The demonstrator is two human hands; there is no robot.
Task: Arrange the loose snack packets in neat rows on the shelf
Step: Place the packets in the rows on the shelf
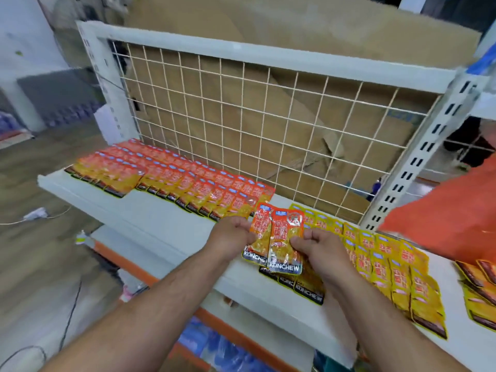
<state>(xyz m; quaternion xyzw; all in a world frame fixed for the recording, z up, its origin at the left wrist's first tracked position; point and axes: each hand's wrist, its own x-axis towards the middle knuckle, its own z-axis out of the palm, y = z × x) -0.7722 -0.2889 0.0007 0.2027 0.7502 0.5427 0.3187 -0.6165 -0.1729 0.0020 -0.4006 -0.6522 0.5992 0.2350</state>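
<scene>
Two orange-red packets (pixel 284 237), overlapped and fanned, we are holding just above the shelf (pixel 161 210), in the gap between the orange rows (pixel 188 181) and the yellow rows (pixel 389 264); the left grip (pixel 233 238) is pinching the left one's edge and the right grip (pixel 320 249) the right one's lower side. Risk, as we are judging it: such light pinches on glossy film could be letting one slip askew onto the loose packets (pixel 303 285) just beneath, or we could be nudging a finished row crooked while setting down.

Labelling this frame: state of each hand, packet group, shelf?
left hand, pinches left orange packet
right hand, pinches right orange packet, which overlaps the left one
orange rows, flat, overlapping, left on shelf
yellow rows, flat, overlapping, right on shelf
</scene>
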